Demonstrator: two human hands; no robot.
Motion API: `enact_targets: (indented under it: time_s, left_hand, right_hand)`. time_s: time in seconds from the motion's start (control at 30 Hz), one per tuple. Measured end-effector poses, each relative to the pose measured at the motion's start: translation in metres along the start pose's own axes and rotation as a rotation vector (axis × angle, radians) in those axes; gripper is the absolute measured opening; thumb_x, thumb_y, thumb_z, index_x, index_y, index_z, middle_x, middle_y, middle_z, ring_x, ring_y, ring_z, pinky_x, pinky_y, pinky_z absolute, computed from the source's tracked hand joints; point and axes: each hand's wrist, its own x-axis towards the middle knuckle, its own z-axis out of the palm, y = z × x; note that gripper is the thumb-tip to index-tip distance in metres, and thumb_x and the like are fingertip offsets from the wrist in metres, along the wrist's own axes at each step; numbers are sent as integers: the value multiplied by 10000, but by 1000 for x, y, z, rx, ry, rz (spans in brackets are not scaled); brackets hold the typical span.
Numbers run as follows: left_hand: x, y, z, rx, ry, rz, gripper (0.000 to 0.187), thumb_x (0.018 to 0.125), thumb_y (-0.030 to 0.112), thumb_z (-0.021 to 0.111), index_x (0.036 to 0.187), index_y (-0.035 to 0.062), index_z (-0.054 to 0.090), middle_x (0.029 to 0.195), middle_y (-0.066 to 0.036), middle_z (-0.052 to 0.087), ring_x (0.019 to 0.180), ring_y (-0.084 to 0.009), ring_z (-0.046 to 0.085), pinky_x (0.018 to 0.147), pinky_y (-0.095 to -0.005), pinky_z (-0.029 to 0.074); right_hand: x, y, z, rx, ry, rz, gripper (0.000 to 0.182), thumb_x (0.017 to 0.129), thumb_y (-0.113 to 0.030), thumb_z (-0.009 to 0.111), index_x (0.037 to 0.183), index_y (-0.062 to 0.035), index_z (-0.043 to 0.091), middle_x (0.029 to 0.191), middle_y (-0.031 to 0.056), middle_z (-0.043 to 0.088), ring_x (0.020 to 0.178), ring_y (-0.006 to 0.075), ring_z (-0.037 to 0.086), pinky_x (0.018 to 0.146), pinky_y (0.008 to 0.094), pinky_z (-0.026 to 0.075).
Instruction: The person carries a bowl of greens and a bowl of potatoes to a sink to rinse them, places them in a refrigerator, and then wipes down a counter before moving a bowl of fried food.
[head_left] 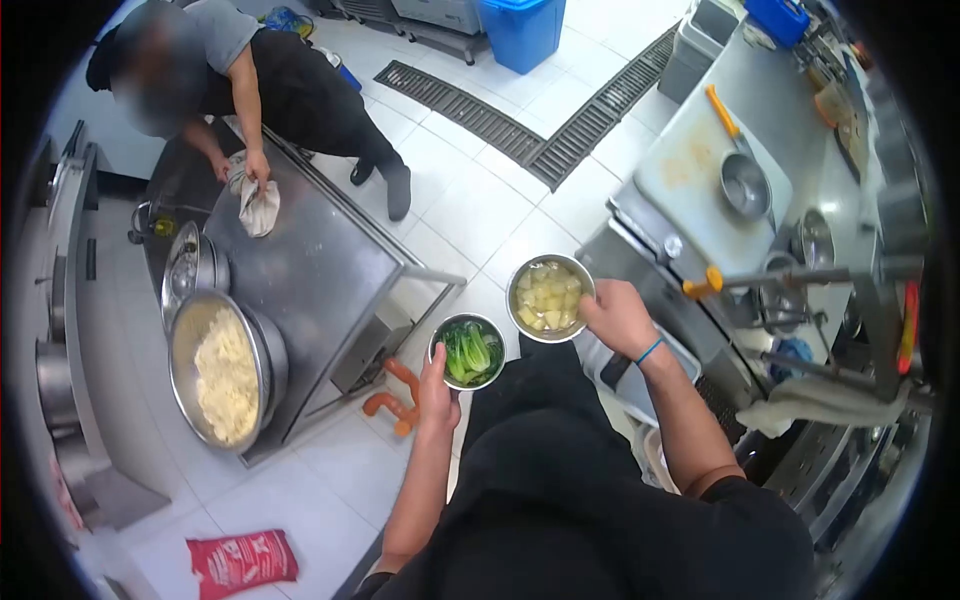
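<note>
Left hand (438,398) curled round greens bowl (498,370), its 8 o'clock | right hand (617,317) closed on cube bowl (513,295), its 3 o'clock | one-sided holds could tip, spill either

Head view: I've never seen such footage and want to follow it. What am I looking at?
There's no machine here: a camera worn on someone's head looks down at their own two bare hands. Their left hand holds a metal bowl of greens; their right hand grips another metal bowl, with pale yellow chunks. On the steel table at left is a big bowl of pale, fluffy-looking food. Beyond, another person holds a cloth on that table.
</note>
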Motion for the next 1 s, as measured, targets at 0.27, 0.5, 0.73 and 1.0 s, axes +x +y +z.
enact_targets:
  time_s: [0.27, 0.5, 0.73, 1.0]
  left_hand:
    - [157, 109, 94, 101, -84, 28, 463, 1052, 199, 537, 1464, 11, 440, 1354, -111, 583, 1228, -196, 568, 1032, -345, 471]
    - [302, 175, 182, 84, -335, 61, 475, 1059, 236, 511, 1476, 19, 446, 1373, -116, 584, 1246, -197, 563, 1044, -351, 461]
    - [420, 207, 277, 120, -366, -21, 404, 1073, 281, 406, 1375, 47, 541, 1292, -98, 635, 1183, -192, 619, 1021, -350, 494]
    - [519, 283, 364, 164, -305, 13, 387, 1060, 247, 409, 1330, 13, 560, 1255, -130, 652, 1105, -219, 673, 942, -358, 554]
  right_hand:
    - [161, -119, -47, -121, -44, -29, 322, 825, -227, 583, 755, 78, 660, 737, 304, 626, 716, 460, 643, 696, 514, 523]
    - [284, -153, -57, -259, -41, -5, 350, 834, -290, 609, 772, 43, 698, 767, 277, 668, 755, 449, 671, 748, 512, 552]
    - [407, -172, -92, -294, 70, 53, 361, 825, -310, 602, 772, 33, 704, 771, 268, 676, 766, 446, 673, 768, 513, 553]
    - [561, -187, -164, -217, -70, -33, 436, 910, -405, 577, 831, -2, 722, 784, 233, 700, 782, 412, 698, 759, 502, 569]
